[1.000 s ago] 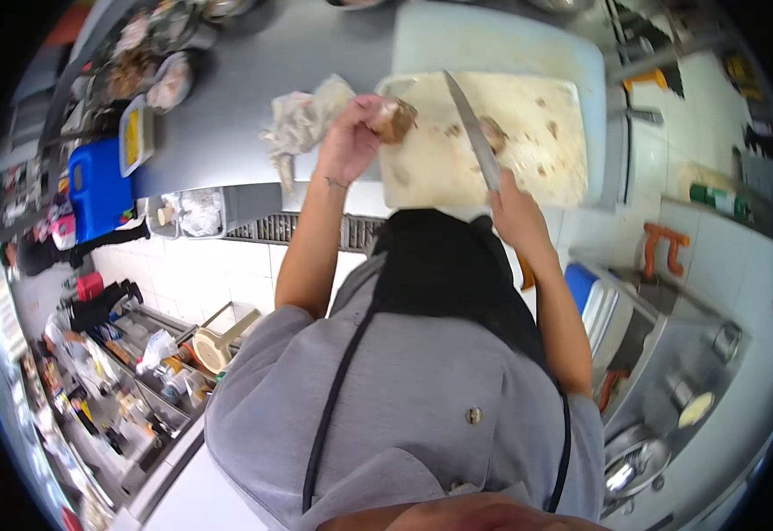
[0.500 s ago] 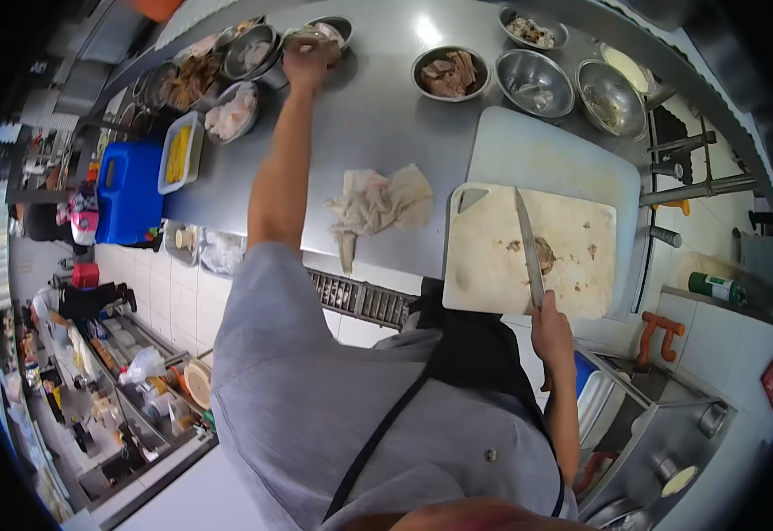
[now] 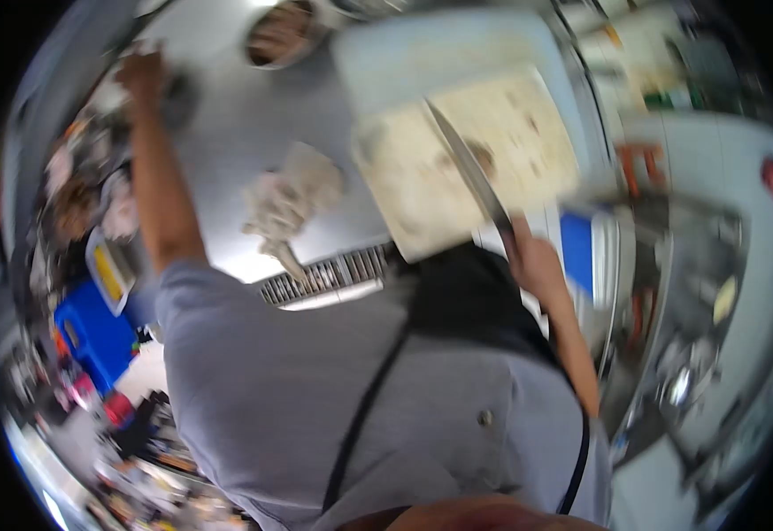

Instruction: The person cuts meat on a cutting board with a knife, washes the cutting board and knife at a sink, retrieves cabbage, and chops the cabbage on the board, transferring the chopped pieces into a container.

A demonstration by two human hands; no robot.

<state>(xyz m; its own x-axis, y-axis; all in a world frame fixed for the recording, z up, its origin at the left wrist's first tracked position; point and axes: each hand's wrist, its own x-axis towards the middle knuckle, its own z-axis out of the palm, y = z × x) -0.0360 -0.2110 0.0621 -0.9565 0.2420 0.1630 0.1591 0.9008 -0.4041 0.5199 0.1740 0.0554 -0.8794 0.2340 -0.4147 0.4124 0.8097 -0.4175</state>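
Observation:
My right hand [image 3: 538, 265] is closed round the handle of a long kitchen knife [image 3: 468, 168]. The blade slants over a whitish cutting board [image 3: 413, 190], near a small brownish scrap [image 3: 480, 159]. My left arm reaches far out to the upper left. Its hand [image 3: 144, 73] is smeared by motion close to the row of bowls at the table's far edge, and what its fingers do is unclear. Between my arms a crumpled pale cloth [image 3: 293, 199] lies on the steel table [image 3: 218, 159].
A metal bowl of cut meat [image 3: 282, 35] stands at the top. Beneath the cutting board is a larger bluish board [image 3: 457, 44]. To the left are a white tub with yellow contents [image 3: 110, 273] and a blue jerrycan [image 3: 94, 334]. A drain grate [image 3: 329, 276] runs below the table edge.
The whole view has turned and blurred, shifting the table things left. My left hand was over a bowl at the back and now shows farther left. The knife stays in my right hand.

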